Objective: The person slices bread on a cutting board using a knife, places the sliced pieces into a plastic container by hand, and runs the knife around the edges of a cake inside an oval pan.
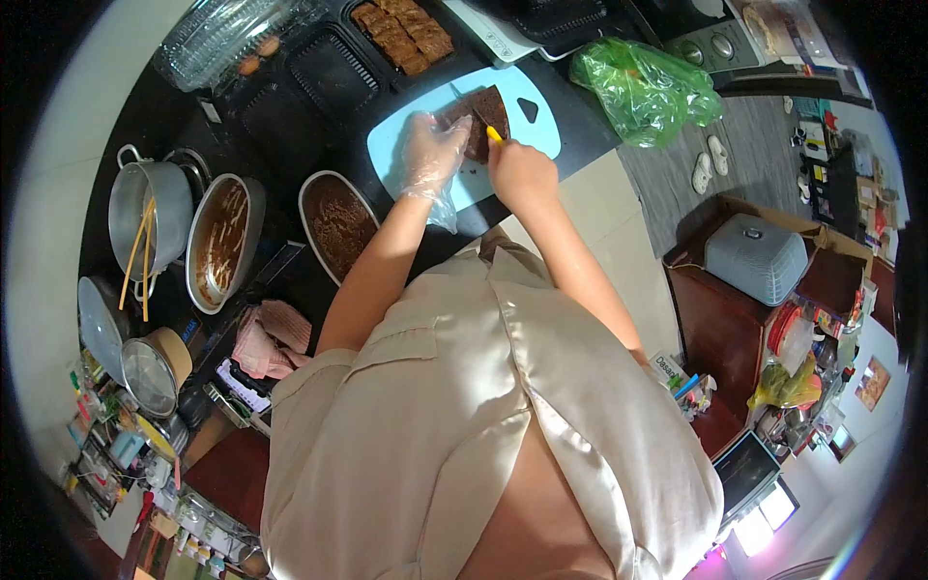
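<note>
A block of dark brown cake (490, 102) lies on a light blue cutting board (537, 135). My left hand (432, 155), in a clear plastic glove, steadies the cake from its left side, its fingertips partly hidden by the cake and glare. My right hand (523, 177), bare, is closed around the yellow handle of a knife (494, 133). The blade meets the cake, though how deep it goes I cannot tell. Small crumbs lie on the board near the cake.
A black plastic tray holds cut brown cake pieces (404, 37) behind the board. Left of me stand two smeared oval tins (225, 244) and a pot (148, 208) with chopsticks. A green plastic bag (646, 92) sits at the counter's right. A pink cloth (273, 338) lies nearby.
</note>
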`<state>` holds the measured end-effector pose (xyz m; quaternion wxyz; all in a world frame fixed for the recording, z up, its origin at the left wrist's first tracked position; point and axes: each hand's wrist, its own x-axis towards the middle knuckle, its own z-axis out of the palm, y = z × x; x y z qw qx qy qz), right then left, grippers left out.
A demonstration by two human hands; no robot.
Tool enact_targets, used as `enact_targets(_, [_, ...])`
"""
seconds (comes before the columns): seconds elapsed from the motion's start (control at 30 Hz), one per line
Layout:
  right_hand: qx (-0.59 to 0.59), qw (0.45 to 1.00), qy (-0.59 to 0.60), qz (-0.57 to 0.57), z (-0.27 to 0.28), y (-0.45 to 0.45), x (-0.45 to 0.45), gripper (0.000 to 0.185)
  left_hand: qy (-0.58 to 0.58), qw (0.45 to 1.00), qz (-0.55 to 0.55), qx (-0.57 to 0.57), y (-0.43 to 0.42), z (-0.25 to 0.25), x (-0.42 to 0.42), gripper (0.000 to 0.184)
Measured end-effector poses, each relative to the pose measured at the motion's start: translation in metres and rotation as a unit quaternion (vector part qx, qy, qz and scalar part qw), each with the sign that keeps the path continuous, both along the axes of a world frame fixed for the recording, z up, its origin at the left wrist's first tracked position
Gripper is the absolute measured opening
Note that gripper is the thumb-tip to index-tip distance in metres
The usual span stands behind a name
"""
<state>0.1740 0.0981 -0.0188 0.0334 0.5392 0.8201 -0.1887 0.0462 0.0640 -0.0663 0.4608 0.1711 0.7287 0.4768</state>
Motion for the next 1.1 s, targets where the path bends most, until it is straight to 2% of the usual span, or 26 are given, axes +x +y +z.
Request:
enact_targets(0.13, [-0.012,1.0,-0.02,-0.008,0.01,-0.023,0.033,0.046,0.003,0.999,0.025,0.034,0.003,-0.012,-0.003,0.048])
enact_targets(0.23, [-0.019,0.999,-0.029,-0.027,0.014,-0.04,0.041,0.044,0.032,0.999,-0.001,0.034,0.0,-0.017,-0.002,0.049])
enact_targets(0.4, [0.043,0.998,0.027,-0.029,-0.034,-0.036,0.027,0.042,0.005,0.999,0.021,0.028,0.002,-0.013,-0.003,0.05])
enact_targets(0.47, [0.041,0.998,0.018,-0.038,-0.032,-0.053,0.048,0.044,0.02,0.999,-0.007,0.033,0.0,-0.016,-0.004,0.05])
enact_targets(0.57, [0.039,0.998,0.022,-0.046,-0.042,-0.064,0.056,0.042,0.053,0.998,-0.033,-0.001,-0.002,0.012,-0.003,0.051])
enact_targets(0.73, [0.097,0.994,0.043,-0.039,-0.059,-0.051,0.04,0.039,0.021,0.999,-0.04,-0.01,0.002,0.002,-0.008,0.054])
enact_targets(0.83, [0.05,0.998,0.02,-0.041,-0.061,-0.076,0.079,0.039,0.005,0.999,-0.031,-0.021,0.001,0.006,-0.009,0.052])
enact_targets(0.9, [0.054,0.997,0.036,-0.039,-0.065,-0.075,0.078,0.039,0.005,0.995,-0.095,-0.03,-0.001,0.008,-0.02,0.052])
enact_targets(1.0, [0.056,0.996,0.052,-0.041,-0.07,-0.065,0.069,0.04,0.028,0.993,-0.115,-0.027,-0.008,-0.004,-0.031,0.053])
enact_targets(1.07, [0.046,0.995,0.062,-0.066,-0.071,-0.067,0.067,0.037,0.009,0.994,-0.104,-0.024,-0.015,-0.001,-0.033,0.054])
enact_targets(1.1, [0.049,0.994,0.066,-0.067,-0.07,-0.066,0.07,0.037,0.035,0.989,-0.131,-0.067,-0.014,0.017,-0.034,0.054])
